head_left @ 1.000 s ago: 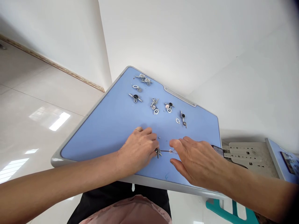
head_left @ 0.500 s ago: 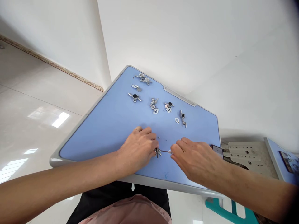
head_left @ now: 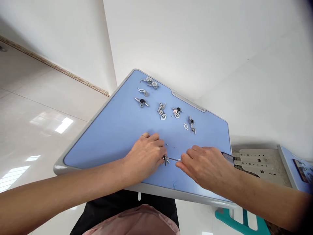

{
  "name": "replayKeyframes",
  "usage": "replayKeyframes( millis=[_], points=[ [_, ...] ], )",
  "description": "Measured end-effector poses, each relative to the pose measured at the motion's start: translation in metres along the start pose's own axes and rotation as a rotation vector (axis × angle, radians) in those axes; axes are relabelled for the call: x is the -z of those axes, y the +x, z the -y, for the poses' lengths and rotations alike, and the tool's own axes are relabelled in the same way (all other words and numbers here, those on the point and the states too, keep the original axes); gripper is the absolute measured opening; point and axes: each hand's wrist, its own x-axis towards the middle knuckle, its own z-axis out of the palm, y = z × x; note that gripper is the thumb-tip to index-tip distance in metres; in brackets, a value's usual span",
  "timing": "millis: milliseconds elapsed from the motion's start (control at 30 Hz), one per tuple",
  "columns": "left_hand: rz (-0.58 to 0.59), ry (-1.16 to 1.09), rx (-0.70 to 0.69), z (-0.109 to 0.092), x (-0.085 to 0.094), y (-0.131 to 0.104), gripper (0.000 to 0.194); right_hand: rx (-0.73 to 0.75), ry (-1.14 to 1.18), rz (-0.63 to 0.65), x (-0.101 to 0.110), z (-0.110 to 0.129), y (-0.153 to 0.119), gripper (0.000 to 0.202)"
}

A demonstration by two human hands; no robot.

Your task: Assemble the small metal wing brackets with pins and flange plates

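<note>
The left hand (head_left: 148, 156) has its grip closed on a small metal fitting (head_left: 165, 159), pressed low against or just over the blue worktop (head_left: 110, 143), near the edge closest to the person. The fitting lies at the right side of that hand, its body partly under the fingertips, with one stubby tube pointing back toward the person. From the other side the right hand (head_left: 206, 164) has its grip wrapped around the handle end of a thin screwdriver (head_left: 173, 159), whose shaft bridges the gap between the hands. The relation that matters is this line: the long axis of the shaft runs sideways from the right hand to the fitting, roughly along the near edge and across the protruding tube. The left hand is the nearer one, touching the fitting directly, while the right stands apart and reaches it only through the tool. The tip appears to meet the fitting, though it is too small and shadowed to tell whether it is seated in a screw head. A tiny screw-like piece (head_left: 166, 144) lies just beyond the shaft, on the side away from the person.
</note>
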Motion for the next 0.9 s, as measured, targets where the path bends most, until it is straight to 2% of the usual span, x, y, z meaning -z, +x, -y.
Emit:
replayKeyframes(
  millis=[100, 200, 300, 400, 500, 600, 733, 800, 900],
  points=[
    [0.017, -0.003, 0.008, -0.001, 0.001, 0.0, 0.009, -0.034, 0.041, 0.029, 0.004, 0.001, 0.0, 0.023],
    [0.031, -0.002, 0.015, -0.001, 0.002, 0.0, 0.011, 0.017, 0.061, 0.014, 0.007, 0.001, 0.0, 0.01],
    [0.031, -0.004, 0.018, -0.001, 0.002, 0.001, 0.011, 0.052, 0.028, -0.045, 0.003, -0.002, 0.002, 0.027],
    [0.021, -0.001, 0.012, 0.0, 0.001, 0.001, 0.009, 0.019, 0.006, -0.049, 0.0, -0.004, 0.003, 0.036],
    [0.016, 0.004, 0.0, 0.0, 0.001, 0.0, 0.008, -0.007, 0.007, 0.004, 0.003, -0.004, 0.001, 0.03],
    [0.009, 0.008, -0.004, 0.0, 0.001, 0.0, 0.012, 0.035, 0.003, 0.01, 0.004, -0.003, -0.001, 0.015],
    [-0.002, 0.009, 0.007, 0.0, 0.0, 0.0, 0.012, 0.079, -0.006, -0.032, -0.005, -0.003, -0.002, 0.025],
    [-0.017, 0.007, 0.0, 0.0, -0.002, -0.001, 0.011, 0.013, 0.013, 0.009, -0.008, -0.002, 0.001, 0.031],
    [-0.031, 0.005, -0.007, 0.0, -0.002, -0.002, 0.01, -0.162, 0.108, 0.214, -0.002, 0.001, 0.005, 0.033]
  ],
)
